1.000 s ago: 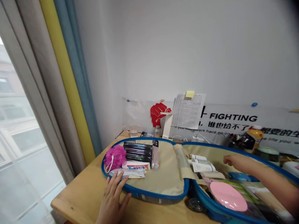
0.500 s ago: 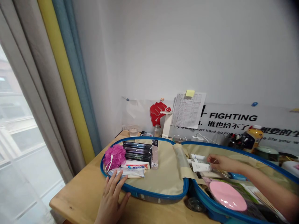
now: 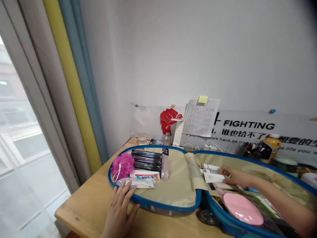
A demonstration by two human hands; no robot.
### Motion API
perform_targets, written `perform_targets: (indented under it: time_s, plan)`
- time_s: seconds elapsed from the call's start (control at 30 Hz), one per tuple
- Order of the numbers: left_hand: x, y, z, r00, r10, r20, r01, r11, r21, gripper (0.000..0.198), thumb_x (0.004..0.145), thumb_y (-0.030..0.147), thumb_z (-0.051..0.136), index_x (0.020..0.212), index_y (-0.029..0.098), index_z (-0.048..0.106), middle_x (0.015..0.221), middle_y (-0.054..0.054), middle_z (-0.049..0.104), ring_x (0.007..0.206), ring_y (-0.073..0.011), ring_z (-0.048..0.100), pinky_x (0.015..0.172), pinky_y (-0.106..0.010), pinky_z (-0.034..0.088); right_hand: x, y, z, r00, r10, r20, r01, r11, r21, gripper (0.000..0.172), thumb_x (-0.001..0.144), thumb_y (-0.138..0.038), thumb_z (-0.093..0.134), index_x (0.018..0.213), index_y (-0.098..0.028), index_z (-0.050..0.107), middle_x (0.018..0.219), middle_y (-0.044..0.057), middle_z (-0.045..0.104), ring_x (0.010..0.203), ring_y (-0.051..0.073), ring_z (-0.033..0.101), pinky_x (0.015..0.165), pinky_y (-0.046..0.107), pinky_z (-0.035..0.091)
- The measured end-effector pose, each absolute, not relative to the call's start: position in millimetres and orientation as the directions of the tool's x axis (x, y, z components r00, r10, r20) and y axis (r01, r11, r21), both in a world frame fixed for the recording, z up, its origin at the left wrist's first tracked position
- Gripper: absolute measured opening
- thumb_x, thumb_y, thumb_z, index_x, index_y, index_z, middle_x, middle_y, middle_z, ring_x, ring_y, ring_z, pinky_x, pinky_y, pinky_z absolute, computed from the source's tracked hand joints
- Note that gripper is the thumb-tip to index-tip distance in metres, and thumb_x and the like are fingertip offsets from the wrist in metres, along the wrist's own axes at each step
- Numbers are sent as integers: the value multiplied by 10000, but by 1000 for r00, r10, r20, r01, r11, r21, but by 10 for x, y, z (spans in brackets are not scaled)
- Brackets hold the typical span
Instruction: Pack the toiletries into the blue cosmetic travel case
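A blue-rimmed suitcase (image 3: pixel 170 209) lies spread open on the wooden table. My left hand (image 3: pixel 121 205) rests on its near left rim, fingers spread, the tips by a pale flat packet (image 3: pixel 141 183). Above that packet are a toothpaste box (image 3: pixel 145 175), a pink bath puff (image 3: pixel 123 165) and several dark packaged items (image 3: pixel 146 159). In the right half, my right hand (image 3: pixel 230 175) has its fingers closed at the end of a white tube (image 3: pixel 213 177). Another white tube (image 3: pixel 210 167) lies behind it, and a pink oval item (image 3: pixel 242 208) in shiny wrapping is nearer me.
Behind the suitcase stand a glass (image 3: pixel 142 140), a small bottle (image 3: pixel 167 138), a white lamp-like stand (image 3: pixel 177 134), a yellow-labelled bottle (image 3: pixel 271 147) and a pen holder (image 3: pixel 248 150). Curtains (image 3: pixel 81 89) hang at the left. A suitcase wheel (image 3: pixel 208 217) touches the table's near side.
My right hand has lowered slightly and its fingers have come onto the end of the white tube. The left hand stays at the rim. The view has shifted a little.
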State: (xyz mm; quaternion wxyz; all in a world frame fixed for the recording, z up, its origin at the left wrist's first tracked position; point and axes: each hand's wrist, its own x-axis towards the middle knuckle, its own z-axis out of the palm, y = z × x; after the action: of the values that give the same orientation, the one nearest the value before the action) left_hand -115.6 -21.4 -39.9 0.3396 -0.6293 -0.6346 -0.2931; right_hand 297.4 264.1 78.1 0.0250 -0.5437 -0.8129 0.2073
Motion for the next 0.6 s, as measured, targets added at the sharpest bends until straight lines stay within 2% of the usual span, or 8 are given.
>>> perform_targets:
  time_s: [0.13, 0.3, 0.43, 0.5, 0.6]
  plan:
    - [-1154, -215, -401, 22, 606, 795, 998, 36, -55, 478, 861, 306, 554, 1323, 211, 479, 1374, -76, 536, 1366, -245, 366, 1147, -427, 252, 2953, 2597, 878, -416, 895, -158, 843, 315, -436, 146, 622, -197, 638, 760, -243, 638, 751, 35, 669, 689, 173, 613, 671, 282, 449]
    - [-1146, -216, -390, 18, 600, 800, 998, 36, -50, 468, 857, 309, 547, 1313, 222, 491, 1359, -79, 550, 1345, -255, 398, 1132, -434, 282, 2997, 2612, 1126, -427, 895, -131, 805, 311, -504, 81, 612, -219, 651, 684, -235, 684, 745, 70, 687, 692, 188, 625, 655, 266, 453]
    - [-1142, -212, -385, 20, 594, 805, 998, 33, -49, 473, 855, 314, 553, 1315, 221, 493, 1356, -82, 553, 1347, -254, 396, 1133, -434, 280, 2951, 2659, 1390, -383, 924, -24, 780, 309, -545, 204, 738, -268, 567, 877, -198, 698, 713, 98, 658, 623, 171, 582, 610, 277, 443]
    - [-1143, -207, -385, 18, 593, 805, 998, 31, -45, 475, 857, 310, 548, 1321, 227, 488, 1361, -79, 550, 1345, -252, 399, 1132, -438, 281, 2768, 2658, 1469, -366, 930, 38, 763, 323, -561, 280, 805, -294, 523, 1016, -182, 670, 743, 93, 657, 650, 166, 579, 668, 294, 466]
    - [-1148, -203, -389, 25, 597, 802, 998, 33, -56, 470, 864, 311, 542, 1321, 217, 488, 1374, -80, 537, 1359, -250, 377, 1145, -435, 256, 2235, 2585, 1452, -418, 905, 79, 719, 382, -581, 317, 881, -328, 515, 1144, -170, 593, 896, 57, 663, 749, 137, 603, 784, 328, 496]
